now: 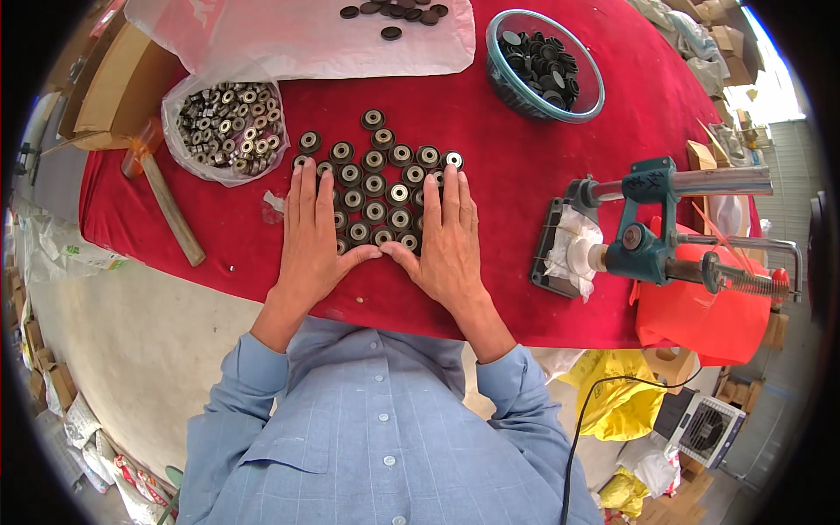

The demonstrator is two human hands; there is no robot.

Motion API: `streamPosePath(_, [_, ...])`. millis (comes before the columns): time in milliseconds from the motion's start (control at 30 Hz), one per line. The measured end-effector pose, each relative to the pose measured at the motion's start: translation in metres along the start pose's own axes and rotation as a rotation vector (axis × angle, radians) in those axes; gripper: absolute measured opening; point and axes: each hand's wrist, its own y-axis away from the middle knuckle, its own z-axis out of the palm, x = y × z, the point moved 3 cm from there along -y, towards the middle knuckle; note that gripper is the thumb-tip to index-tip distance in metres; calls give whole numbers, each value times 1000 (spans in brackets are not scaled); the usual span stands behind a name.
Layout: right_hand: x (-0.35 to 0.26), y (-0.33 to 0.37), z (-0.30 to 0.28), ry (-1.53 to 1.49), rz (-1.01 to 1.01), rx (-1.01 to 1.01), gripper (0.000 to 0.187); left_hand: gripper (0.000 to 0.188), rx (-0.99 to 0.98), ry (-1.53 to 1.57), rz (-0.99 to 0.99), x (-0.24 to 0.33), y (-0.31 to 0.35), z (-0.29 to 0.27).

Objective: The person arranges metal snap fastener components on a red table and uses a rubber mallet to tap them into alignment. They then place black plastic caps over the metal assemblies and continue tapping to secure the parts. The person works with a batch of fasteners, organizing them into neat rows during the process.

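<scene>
On the red cloth in front of me lies a cluster of small metal bearings (374,185), each seated in a dark round cap. My left hand (311,232) rests flat along the cluster's left side, fingers stretched forward. Along the right side lies my right hand (450,245), also flat and open. Both thumbs reach inward and nearly meet at the cluster's near edge, so the two hands frame it without gripping anything. Some outer pieces are partly hidden under the fingers. A few capped bearings stick out beyond the fingertips at the far side.
A clear plastic bag (178,159) of loose bearings sits left, near a hammer (173,210) and a cardboard box (122,92). Dark caps (391,33) lie on a white sheet (324,48). A clear bowl (514,96) holds more. At right stands a green hand press (646,223).
</scene>
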Motion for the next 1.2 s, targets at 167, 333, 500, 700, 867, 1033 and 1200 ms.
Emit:
streamPosePath(167, [16, -7, -15, -125, -25, 64, 102, 124, -43, 108, -12, -3, -7, -19])
streamPosePath(333, [43, -37, -18, -170, -22, 96, 87, 101, -23, 101, 9, -27, -40, -27])
streamPosePath(500, [31, -53, -3, -91, -153, 19, 79, 95, -66, 91, 98, -36, -46, -11])
streamPosePath(700, [38, -83, -11, -290, -163, 0, 65, 87, -89, 202, 136, -45, -66, -26])
streamPosePath(867, [31, -130, 1, -302, -281, -38, 53, 79, -106, 196, 194, -47, -103, -14])
streamPosePath(1033, [31, -137, 20, -189, -376, -108, 49, 63, -155, 107, 242, -47, -109, 0])
streamPosePath(1200, [41, -128, 9, -441, -304, -130, 43, 45, -170, 334, 235, -52, -103, -1])
